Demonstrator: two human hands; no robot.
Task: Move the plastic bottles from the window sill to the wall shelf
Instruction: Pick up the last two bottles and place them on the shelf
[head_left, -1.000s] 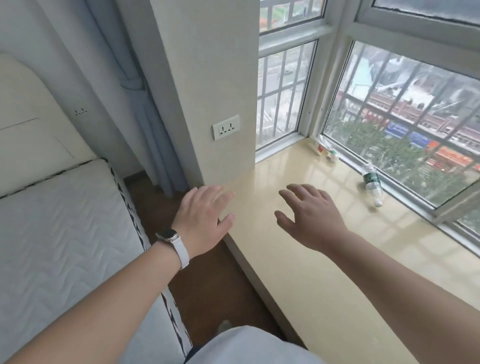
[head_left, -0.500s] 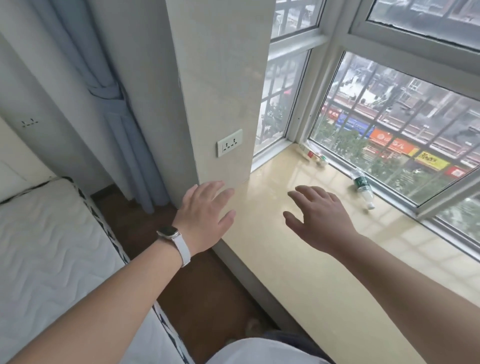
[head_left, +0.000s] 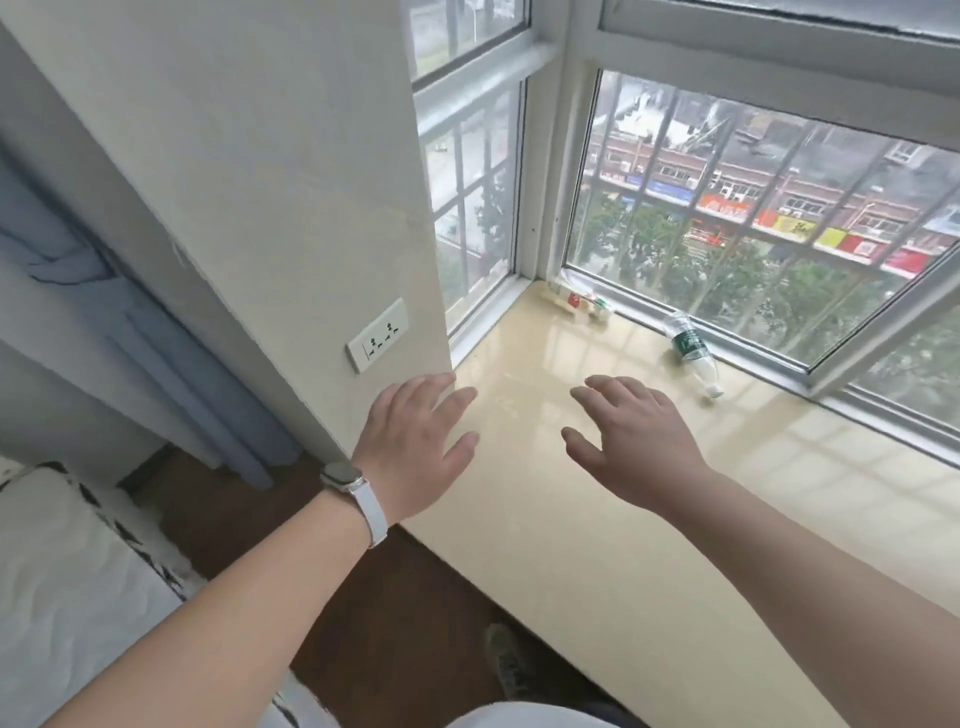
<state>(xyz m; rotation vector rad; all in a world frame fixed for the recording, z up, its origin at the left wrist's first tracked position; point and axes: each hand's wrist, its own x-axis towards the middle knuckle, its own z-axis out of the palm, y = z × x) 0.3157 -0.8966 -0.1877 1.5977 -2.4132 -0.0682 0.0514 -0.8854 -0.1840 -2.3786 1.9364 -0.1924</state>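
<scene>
A clear plastic bottle with a green label (head_left: 692, 352) lies on its side on the beige window sill (head_left: 649, 519), close to the window frame. Two smaller bottles with red and green marks (head_left: 584, 304) lie in the sill's far corner. My left hand (head_left: 413, 447), with a white watch on the wrist, hovers open over the sill's near left edge. My right hand (head_left: 631, 439) hovers open over the sill, a short way to the left of and nearer than the green-label bottle. Neither hand touches a bottle. The wall shelf is out of sight.
A wall pillar with a socket plate (head_left: 377, 335) stands left of the sill. A blue curtain (head_left: 135, 322) hangs further left. A white mattress (head_left: 67, 597) lies at the lower left above dark wood floor (head_left: 374, 613). Barred windows (head_left: 753, 218) back the sill.
The view has shifted closer to the window and to the right, so the bed takes less of the picture. Both hands have stayed open and kept about the same place over the sill.
</scene>
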